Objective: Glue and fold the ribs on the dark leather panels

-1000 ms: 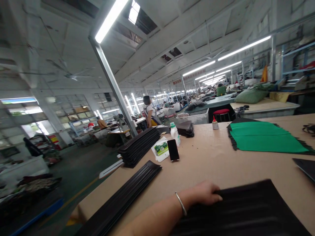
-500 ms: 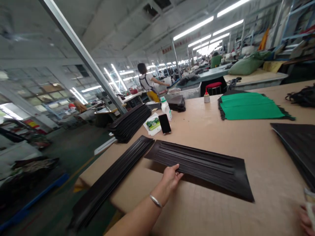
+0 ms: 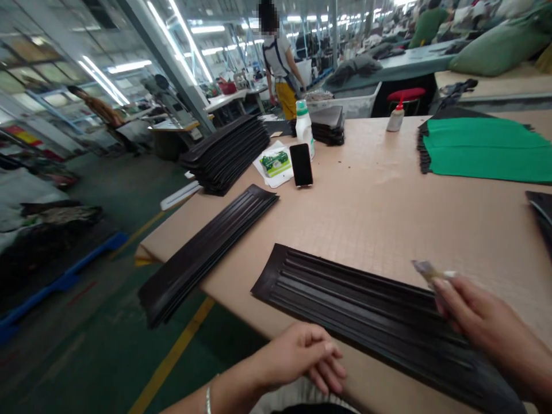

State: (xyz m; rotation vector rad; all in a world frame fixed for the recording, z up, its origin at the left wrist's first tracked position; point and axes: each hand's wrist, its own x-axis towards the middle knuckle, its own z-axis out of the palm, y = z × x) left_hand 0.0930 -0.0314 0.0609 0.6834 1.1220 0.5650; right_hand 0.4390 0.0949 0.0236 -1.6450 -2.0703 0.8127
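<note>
My left hand hovers at the front edge of the table, empty, its fingers loosely bent and apart. In front of it a dark brown leather panel with raised ridges lies flat on the table. My right hand is over the right part of that panel and hides some of it. Its fingers close on what looks like a small flat brush, blurred, with its greyish tip pointing left. To the left, a stack of similar dark panels lies slantwise, its near end jutting past the table edge.
A tall pile of dark panels stands at the back left of the table. Near it are a phone, a wipes packet and a white bottle. Green pieces lie back right. A person stands beyond.
My left hand has let go of the leather panel and drawn back toward me. The panel now lies nearer. My right hand has come in from the right edge with the brush, and the view has tilted down.
</note>
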